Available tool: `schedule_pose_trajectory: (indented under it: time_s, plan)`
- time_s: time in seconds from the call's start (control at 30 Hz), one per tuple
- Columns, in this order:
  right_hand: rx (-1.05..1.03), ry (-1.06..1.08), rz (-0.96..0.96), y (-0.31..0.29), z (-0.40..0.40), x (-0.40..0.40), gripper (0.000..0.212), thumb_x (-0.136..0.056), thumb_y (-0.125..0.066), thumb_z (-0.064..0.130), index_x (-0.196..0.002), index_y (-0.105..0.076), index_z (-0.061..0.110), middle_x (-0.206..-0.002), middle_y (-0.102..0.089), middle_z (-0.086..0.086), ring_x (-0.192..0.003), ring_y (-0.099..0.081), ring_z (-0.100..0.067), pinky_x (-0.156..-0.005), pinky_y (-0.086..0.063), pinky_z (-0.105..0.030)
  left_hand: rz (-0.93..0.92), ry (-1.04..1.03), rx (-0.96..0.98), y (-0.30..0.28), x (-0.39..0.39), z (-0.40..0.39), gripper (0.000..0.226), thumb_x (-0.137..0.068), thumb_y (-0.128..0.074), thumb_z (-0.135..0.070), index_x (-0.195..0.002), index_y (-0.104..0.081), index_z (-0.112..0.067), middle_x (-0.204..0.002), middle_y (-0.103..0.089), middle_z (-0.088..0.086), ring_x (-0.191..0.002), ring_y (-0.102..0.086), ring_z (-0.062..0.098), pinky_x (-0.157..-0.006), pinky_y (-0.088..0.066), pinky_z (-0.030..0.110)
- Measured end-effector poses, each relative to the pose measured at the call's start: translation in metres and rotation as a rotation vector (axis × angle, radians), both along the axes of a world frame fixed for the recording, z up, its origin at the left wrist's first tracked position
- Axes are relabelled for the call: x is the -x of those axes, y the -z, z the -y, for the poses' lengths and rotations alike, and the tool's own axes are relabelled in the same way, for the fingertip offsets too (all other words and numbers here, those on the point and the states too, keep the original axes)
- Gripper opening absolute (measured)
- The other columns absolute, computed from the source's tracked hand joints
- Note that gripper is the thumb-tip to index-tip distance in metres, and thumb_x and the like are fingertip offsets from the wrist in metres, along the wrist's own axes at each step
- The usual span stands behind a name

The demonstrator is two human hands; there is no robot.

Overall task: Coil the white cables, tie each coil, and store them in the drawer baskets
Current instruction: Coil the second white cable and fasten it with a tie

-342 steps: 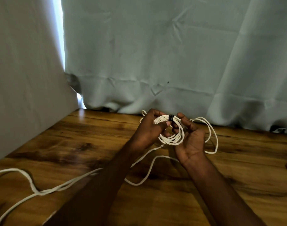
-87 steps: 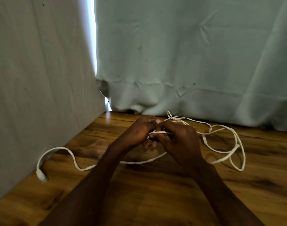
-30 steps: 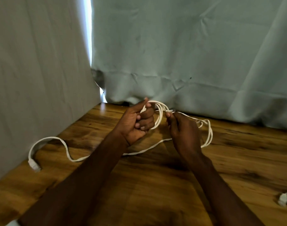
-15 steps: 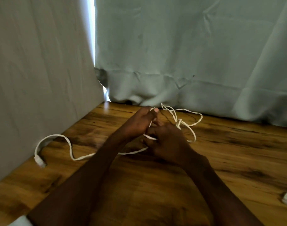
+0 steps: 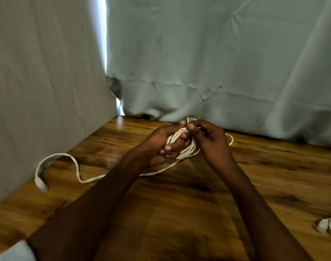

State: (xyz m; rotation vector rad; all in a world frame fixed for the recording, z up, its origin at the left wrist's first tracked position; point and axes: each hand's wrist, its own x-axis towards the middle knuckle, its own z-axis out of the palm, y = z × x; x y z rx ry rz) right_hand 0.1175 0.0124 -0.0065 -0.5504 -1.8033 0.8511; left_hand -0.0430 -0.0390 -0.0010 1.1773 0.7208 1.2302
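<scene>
A white cable (image 5: 187, 150) is bunched into several loops above the wooden table (image 5: 179, 204). My left hand (image 5: 160, 144) grips the bundle of loops with curled fingers. Just to the right of it, my right hand (image 5: 208, 138) pinches the cable at the top of the coil. A loose tail runs left across the table and ends in a white connector (image 5: 40, 184) near the left wall. One loop sticks out to the right behind my right hand.
Another white cable coil (image 5: 330, 227) lies at the right edge of the table. A pale curtain (image 5: 217, 63) hangs along the back and a grey panel (image 5: 38, 81) stands on the left. No drawer or basket shows.
The wide loops that lay to the right of my hands have been gathered into a tighter bundle in my left hand. The loose tail on the left has hardly shifted.
</scene>
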Motion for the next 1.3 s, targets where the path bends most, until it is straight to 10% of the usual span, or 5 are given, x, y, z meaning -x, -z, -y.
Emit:
schedule_pose_trajectory:
  time_s: [0.27, 0.4, 0.63, 0.93, 1.3]
  plan:
    - [0.088, -0.073, -0.074, 0.001, 0.004, 0.011, 0.014, -0.100, -0.065, 0.011, -0.104, -0.076, 0.017, -0.093, -0.078, -0.006, -0.086, -0.073, -0.011, -0.078, -0.055, -0.025, 0.369, 0.025, -0.039, -0.001, 0.003, -0.007, 0.050, -0.102, -0.037, -0.051, -0.070, -0.050, -0.015, -0.031, -0.032, -0.005, -0.021, -0.026, 0.005, -0.037, -0.013, 0.024]
    - [0.116, -0.021, -0.167, 0.006, 0.000, 0.015, 0.027, -0.099, -0.059, 0.025, -0.093, -0.074, 0.003, -0.087, -0.073, -0.026, -0.083, -0.069, -0.047, -0.076, -0.057, -0.052, 0.155, -0.009, -0.101, -0.005, -0.001, -0.004, 0.044, -0.101, -0.048, -0.050, -0.074, -0.049, -0.015, -0.036, -0.031, -0.004, -0.027, -0.023, 0.008, -0.042, -0.022, 0.025]
    - [0.106, -0.007, -0.142, 0.004, 0.005, 0.008, 0.031, -0.105, -0.057, 0.028, -0.091, -0.079, 0.009, -0.070, -0.069, -0.024, -0.056, -0.057, -0.031, -0.048, -0.040, -0.030, -0.042, -0.123, -0.116, -0.010, 0.001, 0.005, 0.046, -0.109, -0.039, -0.039, -0.077, -0.047, -0.007, -0.049, -0.050, 0.012, -0.028, -0.019, 0.008, -0.036, -0.024, 0.018]
    - [0.011, 0.001, -0.002, 0.009, 0.006, 0.002, 0.037, -0.105, -0.058, 0.025, -0.077, -0.068, 0.003, -0.056, -0.061, -0.010, -0.053, -0.056, -0.015, -0.059, -0.045, -0.019, 0.659, 0.130, -0.071, -0.007, 0.018, -0.006, 0.040, -0.108, -0.033, -0.033, -0.078, -0.050, -0.014, -0.037, -0.039, -0.005, -0.028, -0.018, 0.009, -0.034, -0.023, 0.021]
    - [-0.469, 0.088, 0.548, 0.036, 0.003, 0.025, 0.022, -0.102, -0.056, 0.032, -0.122, -0.065, 0.030, -0.101, -0.074, 0.009, -0.090, -0.068, -0.012, -0.077, -0.051, -0.031, 0.987, -0.160, -0.189, -0.014, 0.034, -0.003, 0.046, -0.112, -0.031, -0.023, -0.081, -0.059, -0.002, -0.103, -0.075, 0.026, -0.087, -0.078, 0.033, -0.074, -0.063, 0.039]
